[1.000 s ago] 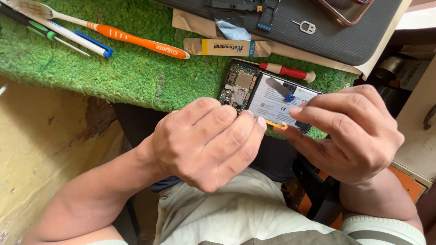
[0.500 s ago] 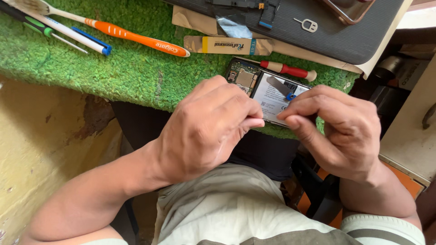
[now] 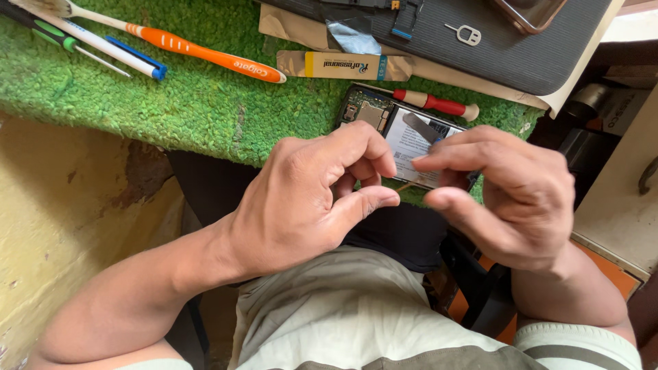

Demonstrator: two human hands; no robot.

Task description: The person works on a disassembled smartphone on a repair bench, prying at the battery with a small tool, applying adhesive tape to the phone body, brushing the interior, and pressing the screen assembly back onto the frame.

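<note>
Since the earlier frame the hands have drawn slightly apart, uncovering more of the opened phone, which lies at the near edge of the green mat. Left hand: curled, thumb extended, gripping nothing visible. Right hand: fingertips pinched; contents indeterminable. Red-handled screwdriver: just beyond the phone.

A green turf-like mat covers the worktop across the upper left; below it, at lower left, a worn yellow wall with dark scuffs; soft daylight throughout.
</note>
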